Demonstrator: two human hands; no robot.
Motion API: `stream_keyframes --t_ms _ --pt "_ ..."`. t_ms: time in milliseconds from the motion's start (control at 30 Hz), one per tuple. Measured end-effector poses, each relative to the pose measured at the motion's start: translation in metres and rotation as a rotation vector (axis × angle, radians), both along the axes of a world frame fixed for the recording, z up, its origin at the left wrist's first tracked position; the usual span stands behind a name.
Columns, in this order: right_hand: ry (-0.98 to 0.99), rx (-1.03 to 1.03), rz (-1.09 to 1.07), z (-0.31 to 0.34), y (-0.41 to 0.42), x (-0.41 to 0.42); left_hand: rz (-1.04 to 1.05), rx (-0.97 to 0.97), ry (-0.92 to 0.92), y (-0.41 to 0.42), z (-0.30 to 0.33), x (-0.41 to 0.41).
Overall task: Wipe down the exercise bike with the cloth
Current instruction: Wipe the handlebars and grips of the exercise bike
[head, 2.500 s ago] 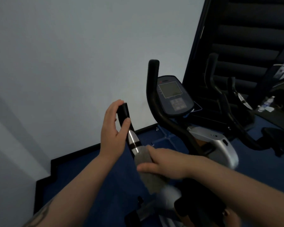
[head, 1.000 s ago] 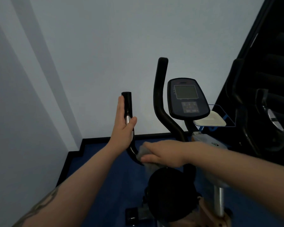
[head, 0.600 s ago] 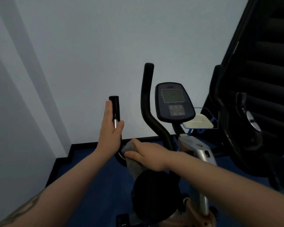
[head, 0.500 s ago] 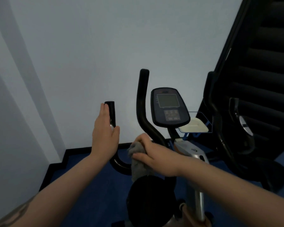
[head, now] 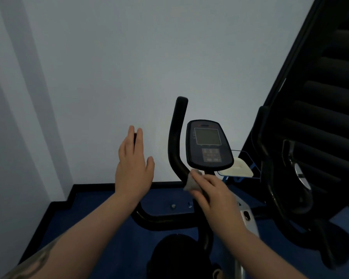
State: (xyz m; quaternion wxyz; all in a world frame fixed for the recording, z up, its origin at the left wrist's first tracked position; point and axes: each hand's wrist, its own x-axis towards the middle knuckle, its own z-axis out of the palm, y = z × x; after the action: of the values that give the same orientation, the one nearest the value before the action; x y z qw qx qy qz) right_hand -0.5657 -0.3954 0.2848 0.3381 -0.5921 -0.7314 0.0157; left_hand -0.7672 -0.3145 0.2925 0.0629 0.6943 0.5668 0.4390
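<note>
Against a pale wall, a person's right hand is pressing the grey cloth around the exercise bike handlebar below its console, while the left hand, fingers straight, is bracing the other grip, seemingly steadying the frame.

Left hand hides left handlebar grip; cloth mostly under right hand; seat cut off.

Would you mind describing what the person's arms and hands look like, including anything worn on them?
Both forearms are bare, with no sleeves in view. The left hand and right hand wear no gloves, and no rings, watch or bracelets are visible. The left forearm carries a dark tattoo near the bottom edge of the head view; its design is too blurred to make out.
</note>
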Motion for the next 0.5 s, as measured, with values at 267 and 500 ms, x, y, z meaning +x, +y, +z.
stream_keyframes --t_ms 267,500 --pt "0.05 -0.096 -0.024 0.044 0.052 -0.033 0.026 -0.02 0.022 -0.001 0.0 0.0" --pt "0.091 -0.043 -0.047 0.01 -0.02 -0.003 0.002 -0.002 0.008 0.0 -0.004 -0.002"
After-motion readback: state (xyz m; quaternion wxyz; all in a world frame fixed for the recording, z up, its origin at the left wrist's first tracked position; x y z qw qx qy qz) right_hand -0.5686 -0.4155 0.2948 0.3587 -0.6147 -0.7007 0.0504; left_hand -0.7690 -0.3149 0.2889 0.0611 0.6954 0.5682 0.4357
